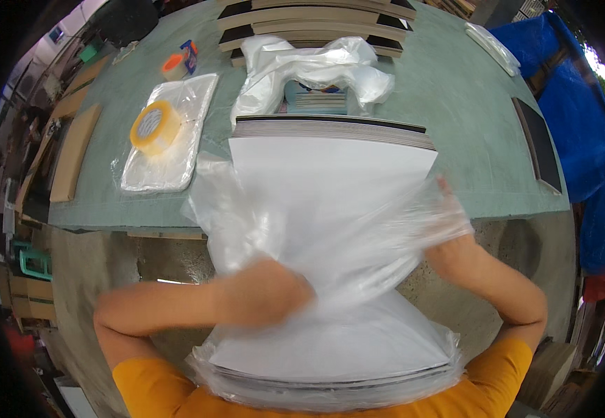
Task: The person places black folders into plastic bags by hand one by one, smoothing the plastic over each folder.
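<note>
A thick stack of white sheets (330,174) with dark edges leans from the green table toward my body. A clear plastic bag (358,244) is pulled over its near half. My left hand (274,289) lies across the bag at the stack's middle, blurred, pressing the film. My right hand (449,212) grips the bag's edge at the right side of the stack, seen through the plastic.
On the green table (470,104) lie a flat plastic-wrapped packet (170,132) with a yellow tape roll (155,125) on it, a smaller tape roll (174,66), a crumpled white bag (309,70), stacked board piles (316,21) and a dark board (536,143). Blue tarp (581,125) hangs right.
</note>
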`<action>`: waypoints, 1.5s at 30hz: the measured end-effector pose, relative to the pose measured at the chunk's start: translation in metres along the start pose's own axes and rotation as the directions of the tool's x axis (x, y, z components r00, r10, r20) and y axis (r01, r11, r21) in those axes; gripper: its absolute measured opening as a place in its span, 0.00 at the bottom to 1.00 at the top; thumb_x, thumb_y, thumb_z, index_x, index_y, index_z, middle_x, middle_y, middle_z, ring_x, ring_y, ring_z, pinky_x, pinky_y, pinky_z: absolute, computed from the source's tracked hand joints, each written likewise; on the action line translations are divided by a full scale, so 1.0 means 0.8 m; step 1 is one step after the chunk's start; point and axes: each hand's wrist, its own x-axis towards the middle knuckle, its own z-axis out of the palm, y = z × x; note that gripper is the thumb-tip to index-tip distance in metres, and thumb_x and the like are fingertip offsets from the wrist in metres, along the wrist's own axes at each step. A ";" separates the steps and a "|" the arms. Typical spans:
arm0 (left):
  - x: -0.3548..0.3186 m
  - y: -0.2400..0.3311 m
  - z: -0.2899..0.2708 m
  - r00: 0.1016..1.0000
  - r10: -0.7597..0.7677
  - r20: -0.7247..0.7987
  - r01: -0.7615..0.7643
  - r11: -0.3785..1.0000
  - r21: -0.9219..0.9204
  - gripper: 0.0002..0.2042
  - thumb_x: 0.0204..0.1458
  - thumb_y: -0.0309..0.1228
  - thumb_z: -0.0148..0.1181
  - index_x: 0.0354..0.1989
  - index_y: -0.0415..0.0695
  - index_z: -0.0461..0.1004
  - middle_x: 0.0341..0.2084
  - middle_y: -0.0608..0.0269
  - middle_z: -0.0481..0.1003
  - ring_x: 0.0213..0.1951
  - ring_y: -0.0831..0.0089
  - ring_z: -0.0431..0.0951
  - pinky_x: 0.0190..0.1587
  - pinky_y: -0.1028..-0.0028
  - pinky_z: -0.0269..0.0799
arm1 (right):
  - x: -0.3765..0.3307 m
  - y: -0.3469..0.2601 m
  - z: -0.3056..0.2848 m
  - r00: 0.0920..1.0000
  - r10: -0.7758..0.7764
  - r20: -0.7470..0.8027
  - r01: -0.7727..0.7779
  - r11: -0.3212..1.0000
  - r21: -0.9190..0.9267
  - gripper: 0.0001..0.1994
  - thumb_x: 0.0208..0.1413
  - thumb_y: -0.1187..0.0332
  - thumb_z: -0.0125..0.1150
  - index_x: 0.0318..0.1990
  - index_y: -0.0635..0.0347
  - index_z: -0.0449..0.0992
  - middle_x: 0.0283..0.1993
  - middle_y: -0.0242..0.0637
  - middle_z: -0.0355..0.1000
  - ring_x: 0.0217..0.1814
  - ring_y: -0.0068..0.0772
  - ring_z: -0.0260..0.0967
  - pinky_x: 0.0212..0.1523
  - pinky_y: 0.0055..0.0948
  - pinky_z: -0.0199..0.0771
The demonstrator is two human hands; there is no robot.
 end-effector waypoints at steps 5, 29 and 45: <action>-0.025 -0.029 0.025 0.936 -0.346 0.067 0.344 0.938 0.044 0.04 0.40 0.28 0.52 0.23 0.41 0.68 0.14 0.54 0.70 0.22 0.60 0.73 0.26 0.62 0.69 | 0.030 0.017 -0.096 0.860 0.335 0.386 -0.503 0.687 0.525 0.12 0.33 0.77 0.57 0.31 0.63 0.70 0.22 0.40 0.66 0.28 0.35 0.66 0.34 0.28 0.66; -0.083 -0.105 -0.047 0.525 -0.490 -0.696 -0.139 0.757 -0.639 0.14 0.33 0.13 0.54 0.33 0.37 0.71 0.23 0.59 0.74 0.20 0.78 0.70 0.20 0.79 0.65 | -0.031 0.041 -0.029 0.847 0.521 0.106 -0.068 -0.093 0.993 0.09 0.37 0.76 0.57 0.31 0.66 0.73 0.29 0.35 0.69 0.29 0.22 0.66 0.29 0.17 0.63; -0.025 -0.154 0.285 0.618 -0.772 0.145 0.460 0.206 -0.864 0.13 0.40 0.33 0.62 0.31 0.38 0.71 0.29 0.58 0.73 0.33 0.66 0.73 0.37 0.69 0.67 | -0.106 -0.152 0.265 0.539 0.485 0.689 -0.805 0.057 0.590 0.08 0.39 0.77 0.45 0.28 0.66 0.70 0.26 0.42 0.69 0.28 0.31 0.65 0.31 0.30 0.64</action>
